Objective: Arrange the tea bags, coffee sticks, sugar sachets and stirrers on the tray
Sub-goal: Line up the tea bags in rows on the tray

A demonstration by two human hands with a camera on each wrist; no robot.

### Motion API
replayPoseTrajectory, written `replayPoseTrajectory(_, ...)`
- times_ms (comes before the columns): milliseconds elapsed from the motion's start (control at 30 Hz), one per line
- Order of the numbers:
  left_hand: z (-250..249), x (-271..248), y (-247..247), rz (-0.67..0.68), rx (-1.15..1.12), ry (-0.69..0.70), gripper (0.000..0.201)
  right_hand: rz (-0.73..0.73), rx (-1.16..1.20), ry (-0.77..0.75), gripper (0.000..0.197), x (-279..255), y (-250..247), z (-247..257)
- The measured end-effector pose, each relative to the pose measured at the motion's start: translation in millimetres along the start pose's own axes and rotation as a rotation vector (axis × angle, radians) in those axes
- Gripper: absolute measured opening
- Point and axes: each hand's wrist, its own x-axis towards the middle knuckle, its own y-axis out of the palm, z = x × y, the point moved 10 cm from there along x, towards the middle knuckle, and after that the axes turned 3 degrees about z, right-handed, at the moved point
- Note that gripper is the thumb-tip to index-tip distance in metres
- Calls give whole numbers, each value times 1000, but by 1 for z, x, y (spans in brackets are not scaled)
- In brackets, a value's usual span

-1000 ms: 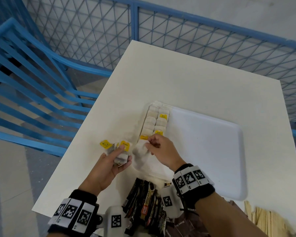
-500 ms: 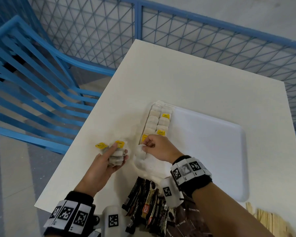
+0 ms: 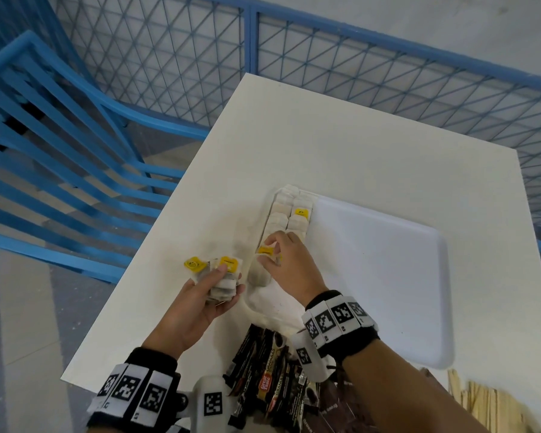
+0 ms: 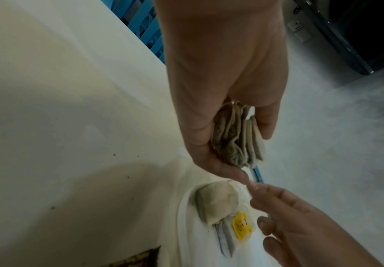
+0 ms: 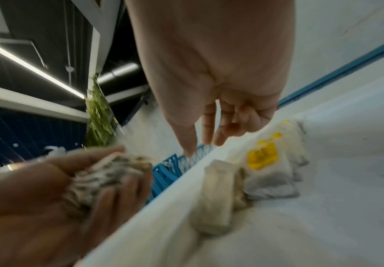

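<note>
A white tray (image 3: 388,276) lies on the white table (image 3: 356,145). Tea bags (image 3: 297,214) with yellow tags fill two rows along the tray's left rim. My left hand (image 3: 228,279) hovers left of the tray and grips a stack of tea bags (image 4: 236,139). My right hand (image 3: 267,253) is over the near end of the rows, fingers loose and holding nothing in the right wrist view. Just below its fingertips lie a tea bag (image 5: 216,195) by the rim and a yellow tag (image 4: 241,226).
Dark coffee sticks (image 3: 269,379) are piled at the table's near edge, under my right wrist. Wooden stirrers (image 3: 487,404) lie at the near right. A blue chair (image 3: 60,170) stands left of the table and a blue mesh fence (image 3: 356,57) runs behind it.
My right hand set its tea bag down at the near end of the left row and let go, fingers now by its tag. My left hand kept its stack, nearly still.
</note>
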Motion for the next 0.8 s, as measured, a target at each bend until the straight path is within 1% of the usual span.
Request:
replayPoseTrajectory(67, -1, 0, 3, 12, 24, 8, 21, 30, 90, -38, 26, -4, 3, 11)
replayPoseTrajectory(133, -2, -1, 9, 38, 63, 17, 24, 115, 197, -61, 26, -8, 12, 21)
replayPoseTrajectory(200, -2, -2, 14, 63, 95, 26, 29, 194, 257, -61, 27, -12, 20, 26)
replayPoseTrajectory(300, 0, -1, 17, 63, 123, 29, 31, 229, 348, 2, 30, -16, 22, 19)
replayPoseTrajectory(400, 4, 0, 16, 59, 134, 7, 22, 255, 463, 120, 37, -20, 26, 7)
replayPoseTrajectory(433, 6, 0, 15, 60, 128, -6, 19, 272, 484, 145, 36, -20, 28, 5)
replayPoseTrajectory(533, 10, -1, 17, 79, 133, -40, 16, 318, 506, 171, 23, -22, 33, 0)
replayPoseTrajectory(633, 10, -2, 19, 90, 151, -47, 16, 314, 550, 193, 16, -24, 32, -3)
replayPoseTrajectory(800, 9, -1, 16, 61, 146, -41, 17, 260, 808, 237, 7, -25, 26, -10)
